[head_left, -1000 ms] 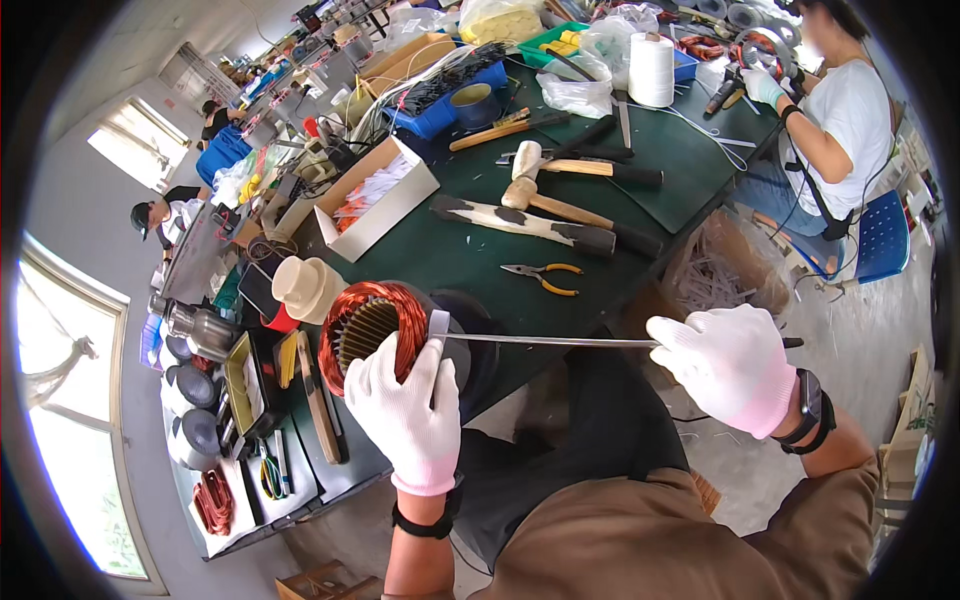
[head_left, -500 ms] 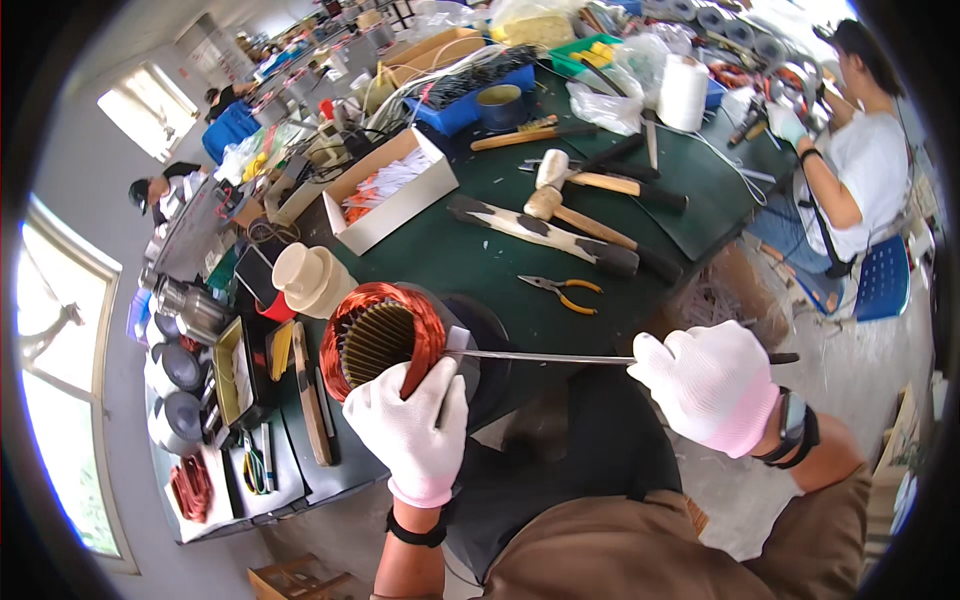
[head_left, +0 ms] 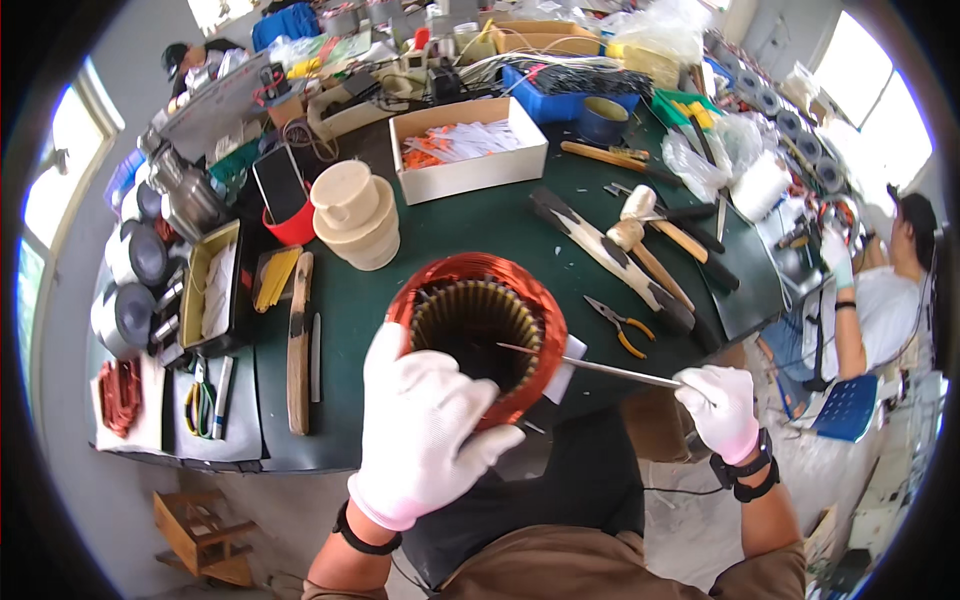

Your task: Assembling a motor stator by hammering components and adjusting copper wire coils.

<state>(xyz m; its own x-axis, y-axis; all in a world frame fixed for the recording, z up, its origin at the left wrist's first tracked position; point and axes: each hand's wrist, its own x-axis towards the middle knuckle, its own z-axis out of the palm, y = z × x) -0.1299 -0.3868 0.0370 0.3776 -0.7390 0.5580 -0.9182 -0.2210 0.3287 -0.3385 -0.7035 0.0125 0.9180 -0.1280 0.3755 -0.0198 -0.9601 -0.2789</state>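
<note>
Since the earlier frame the view has swung up over the desk [head_left: 480, 230], and the rod's tip now reaches inside the stator instead of lying across its rim. At the desk's near edge, the stator [head_left: 480, 335], wound with copper, stands bore upward. Left hand [head_left: 425, 430] is clamped on its near wall. Right hand [head_left: 722, 408], off the near right corner, is closed on the rod [head_left: 600, 366]. The step looks like working the windings in a slot; next calls for steady pressure without scraping copper. Mallets [head_left: 640, 222], a box [head_left: 470, 150] and pliers [head_left: 622, 325] crowd the green top; another person [head_left: 880, 290] works at right.
</note>
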